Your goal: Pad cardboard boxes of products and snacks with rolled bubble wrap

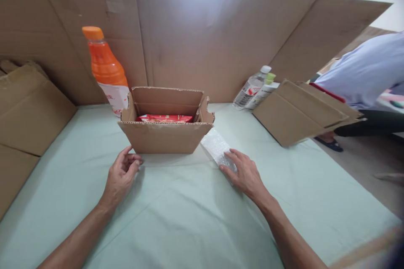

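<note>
An open cardboard box (164, 138) stands on the cloth-covered table, its flaps raised. Inside it lies a red package (166, 118), mostly hidden by the front wall. My left hand (121, 170) is beside the box's lower left corner, fingers loosely bent and thumb apart, with nothing held; whether a fingertip touches the box I cannot tell. To the right of the box lies a strip of bubble wrap (214, 145). My right hand (243, 172) rests over its near end, thumb and fingers spread apart on it.
An orange drink bottle (109, 67) stands behind the box. At the back right lean a clear bottle (252, 88) and a white container with a green cap (263, 92). Folded cardboard (303, 111) is at right, more cardboard (28, 105) at left. A person (369, 67) sits beyond.
</note>
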Available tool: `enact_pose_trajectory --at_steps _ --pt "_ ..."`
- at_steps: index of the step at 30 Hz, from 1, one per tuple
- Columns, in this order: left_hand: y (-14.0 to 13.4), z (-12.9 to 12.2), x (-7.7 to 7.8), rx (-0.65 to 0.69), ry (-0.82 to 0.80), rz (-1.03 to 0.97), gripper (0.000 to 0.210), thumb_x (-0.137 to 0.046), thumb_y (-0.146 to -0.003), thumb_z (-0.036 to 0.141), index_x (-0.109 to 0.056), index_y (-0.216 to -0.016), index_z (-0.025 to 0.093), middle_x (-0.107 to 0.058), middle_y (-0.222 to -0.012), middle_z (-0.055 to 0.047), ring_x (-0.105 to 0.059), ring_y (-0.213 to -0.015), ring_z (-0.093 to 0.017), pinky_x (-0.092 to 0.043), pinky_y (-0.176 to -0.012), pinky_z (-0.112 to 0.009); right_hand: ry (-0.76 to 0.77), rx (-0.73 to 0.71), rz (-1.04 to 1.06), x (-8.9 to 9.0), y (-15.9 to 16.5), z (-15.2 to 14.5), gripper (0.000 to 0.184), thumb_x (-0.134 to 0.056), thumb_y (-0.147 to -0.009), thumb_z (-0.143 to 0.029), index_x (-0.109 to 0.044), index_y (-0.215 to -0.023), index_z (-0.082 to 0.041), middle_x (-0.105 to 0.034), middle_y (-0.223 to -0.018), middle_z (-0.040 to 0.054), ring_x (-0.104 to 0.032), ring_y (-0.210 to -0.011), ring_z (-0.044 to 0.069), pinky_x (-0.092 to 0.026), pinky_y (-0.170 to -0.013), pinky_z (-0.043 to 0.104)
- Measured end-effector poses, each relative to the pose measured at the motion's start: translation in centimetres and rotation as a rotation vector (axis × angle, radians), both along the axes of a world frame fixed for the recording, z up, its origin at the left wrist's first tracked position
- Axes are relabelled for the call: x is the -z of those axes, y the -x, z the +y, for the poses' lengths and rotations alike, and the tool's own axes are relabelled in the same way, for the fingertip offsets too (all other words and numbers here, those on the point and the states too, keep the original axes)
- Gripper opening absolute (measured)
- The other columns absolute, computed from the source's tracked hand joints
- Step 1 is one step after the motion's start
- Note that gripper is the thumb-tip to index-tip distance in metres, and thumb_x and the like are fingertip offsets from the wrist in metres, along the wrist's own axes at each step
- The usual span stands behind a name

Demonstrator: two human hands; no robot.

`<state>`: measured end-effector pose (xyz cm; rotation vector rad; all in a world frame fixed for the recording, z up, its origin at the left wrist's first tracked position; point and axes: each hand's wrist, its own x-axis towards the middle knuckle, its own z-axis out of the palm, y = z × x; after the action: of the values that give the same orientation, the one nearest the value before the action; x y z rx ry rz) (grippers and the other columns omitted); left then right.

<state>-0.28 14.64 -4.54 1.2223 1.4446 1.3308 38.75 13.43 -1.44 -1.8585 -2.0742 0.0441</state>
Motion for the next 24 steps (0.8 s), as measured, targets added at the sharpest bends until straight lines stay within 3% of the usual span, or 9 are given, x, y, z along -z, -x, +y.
enact_pose_trajectory --at_steps 3,6,11,14,18,21,24 --pt "0.0 0.2 0.1 0.0 -0.018 -0.002 0.058 -0.068 -0.083 0.041 -0.052 -0.134 0.017 -0.068 -0.095 -0.005 -0.067 -0.084 -0.018 -0.052 -0.072 -0.031 0.082 0.003 -0.068 -0.1 0.2 -3.0 0.038 -0.059 -0.093 -0.04 -0.071 -0.122 -0.02 -0.066 -0.133 0.0146 -0.062 -0.12 0.035 -0.052 -0.097 0.053" --pt "0.0 0.2 -0.3 -0.008 -0.024 0.018 0.053 -0.067 -0.082 0.04 -0.055 -0.129 0.017 -0.067 -0.096 -0.005 -0.067 -0.085 -0.018 -0.053 -0.074 -0.031 0.096 -0.056 -0.018 -0.8 3.1 -6.3 0.035 -0.058 -0.093 -0.039 -0.072 -0.119 -0.019 -0.07 -0.123 0.0138 -0.066 -0.11 0.032 -0.054 -0.093 0.049" --pt "-0.6 -2.9 -2.4 -0.138 -0.049 0.188 0.054 -0.065 -0.084 0.033 -0.052 -0.135 0.022 -0.063 -0.119 -0.008 -0.064 -0.097 -0.018 -0.052 -0.074 -0.028 0.209 -0.204 0.249 -4.2 5.5 -9.5 0.042 -0.055 -0.095 -0.057 -0.071 -0.118 -0.026 -0.072 -0.121 0.0081 -0.069 -0.105 0.026 -0.053 -0.094 0.044" --pt "-1.7 -6.0 -3.4 -0.046 -0.084 0.353 0.049 -0.062 -0.087 0.03 -0.054 -0.134 0.025 -0.063 -0.121 -0.007 -0.063 -0.1 -0.019 -0.049 -0.062 -0.024 0.22 -0.067 0.379 -5.9 3.9 -7.1 0.042 -0.049 -0.096 -0.057 -0.071 -0.113 -0.025 -0.073 -0.117 0.0075 -0.068 -0.099 0.024 -0.052 -0.092 0.04" --pt "-4.3 -8.7 -3.5 0.226 -0.106 0.393 0.032 -0.055 -0.088 0.026 -0.066 -0.117 0.023 -0.063 -0.119 -0.009 -0.064 -0.102 -0.021 -0.046 -0.051 -0.021 0.23 0.197 0.369 -5.5 2.2 0.6 0.035 -0.06 -0.088 -0.046 -0.072 -0.106 -0.018 -0.073 -0.112 0.0119 -0.067 -0.096 0.026 -0.049 -0.086 0.039" --pt "-6.3 -9.4 -3.5 0.357 -0.093 0.341 0.029 -0.052 -0.089 0.024 -0.069 -0.113 0.023 -0.063 -0.122 -0.011 -0.064 -0.108 -0.023 -0.047 -0.051 -0.021 0.26 0.215 0.392 -4.1 2.4 5.2 0.026 -0.066 -0.081 -0.041 -0.072 -0.079 -0.015 -0.074 -0.083 0.0106 -0.066 -0.078 0.024 -0.048 -0.073 0.034" --pt "-7.1 -9.6 -4.2 0.402 -0.041 0.326 0.029 -0.051 -0.089 0.025 -0.07 -0.112 0.024 -0.063 -0.124 -0.011 -0.064 -0.099 -0.021 -0.043 -0.047 -0.021 0.267 0.165 0.452 -3.1 2.5 6.1 0.021 -0.064 -0.08 -0.035 -0.067 -0.07 -0.017 -0.069 -0.069 0.0045 -0.063 -0.066 0.017 -0.047 -0.065 0.028"
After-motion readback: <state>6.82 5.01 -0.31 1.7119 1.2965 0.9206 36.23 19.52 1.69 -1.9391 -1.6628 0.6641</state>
